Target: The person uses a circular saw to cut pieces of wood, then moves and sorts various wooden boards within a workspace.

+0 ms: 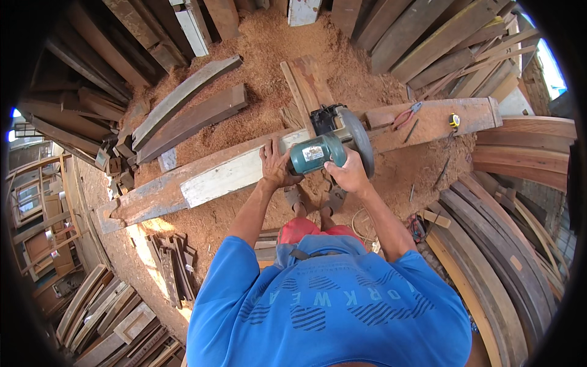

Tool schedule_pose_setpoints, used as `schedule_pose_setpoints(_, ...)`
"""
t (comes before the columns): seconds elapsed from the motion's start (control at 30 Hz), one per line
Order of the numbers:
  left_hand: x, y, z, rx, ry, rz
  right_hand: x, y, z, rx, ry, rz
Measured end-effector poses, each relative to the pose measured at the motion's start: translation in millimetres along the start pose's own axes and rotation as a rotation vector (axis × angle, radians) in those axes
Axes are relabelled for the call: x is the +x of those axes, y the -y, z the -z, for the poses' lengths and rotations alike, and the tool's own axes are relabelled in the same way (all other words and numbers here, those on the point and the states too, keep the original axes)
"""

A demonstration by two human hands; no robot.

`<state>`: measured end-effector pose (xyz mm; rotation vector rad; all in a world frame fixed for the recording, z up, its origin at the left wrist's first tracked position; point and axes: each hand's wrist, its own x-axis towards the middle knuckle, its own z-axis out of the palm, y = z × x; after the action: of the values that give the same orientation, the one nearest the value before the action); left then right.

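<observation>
In the head view, a teal, cylinder-bodied power saw with a rounded grey guard [312, 154] sits at the centre, over the long, weathered wooden plank serving as worktop [143, 202]. The right hand [350, 173] is closed around its handle, thumb on top. The left hand [275, 164] lies palm down, fingers extended over a long white-painted board [226, 176], thumb beside the motor end; I cannot tell whether it grips the board or steadies the saw.

The blade is hidden, so whether it spins cannot be told. The main danger, I judge, is the left hand so near the saw: a kick or slip could carry the tool toward it. No clamp shows on the white board, which runs out toward 8 o'clock from the saw; uneven pressure could let it slide or pinch the blade.

The sandalled feet [293, 197] stand close at 6 o'clock, exposed if the saw drops, and loose brown sawdust [263, 46] could cost them grip. At 2 o'clock, the red-handled metal pliers [403, 118], and nearly at 3 the yellow-and-black tape measure [454, 120], could be shaken off the worktop by vibration.
</observation>
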<state>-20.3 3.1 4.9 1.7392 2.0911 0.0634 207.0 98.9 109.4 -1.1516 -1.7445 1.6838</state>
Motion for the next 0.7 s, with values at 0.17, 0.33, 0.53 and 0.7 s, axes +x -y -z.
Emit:
schedule_pose_setpoints(0.17,0,0,-2,-0.009,-0.024,-0.01,3,0,-3,0.032,-0.029,0.039)
schedule_pose_setpoints(0.33,0,0,-1,-0.013,-0.019,-0.007,7,-2,-2,-0.008,-0.021,0.027)
schedule_pose_setpoints(0.53,1,-1,1,-0.022,-0.004,-0.002,13,-8,0,-0.004,0.003,0.011)
schedule_pose_setpoints(0.7,0,0,-2,-0.02,-0.032,-0.015,16,-10,-1,-0.004,-0.005,0.06)
